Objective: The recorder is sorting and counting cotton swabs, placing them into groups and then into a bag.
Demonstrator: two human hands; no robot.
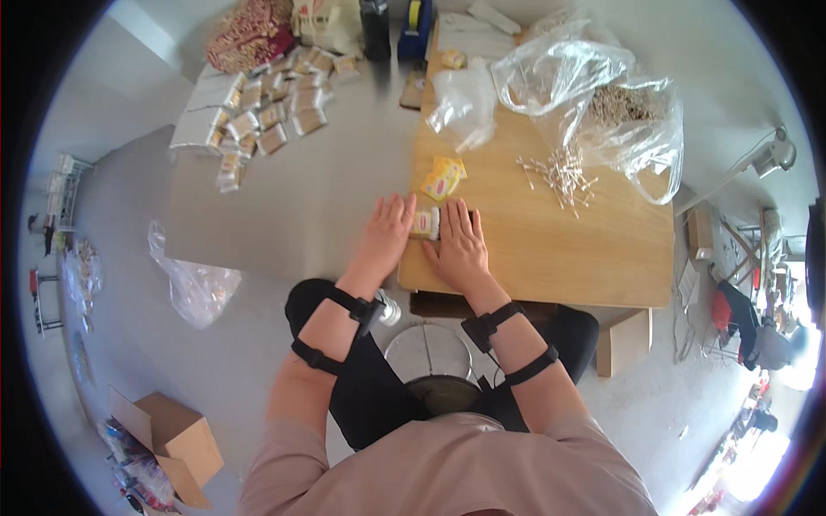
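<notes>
A small pack (423,224) with a yellow and red label and white ends, apparently cotton swabs, lies near the front left of the wooden table. Flat along its left side rests my left hand (389,234), fingers stretched out and close together. My right hand (461,247) lies over its right side, fingers straight and thumb towards the pack. A dark object under the right fingers is mostly hidden. Just beyond the hands are a few yellow printed cards (443,178). Loose cotton swabs (564,176) are heaped to the right.
Several small packs (272,113) cover the far part of the grey table (292,202). Clear plastic bags (559,73), one holding brown sticks (621,105), stand at the far right. A dark bottle (375,30) and a blue tape dispenser (415,30) are at the back.
</notes>
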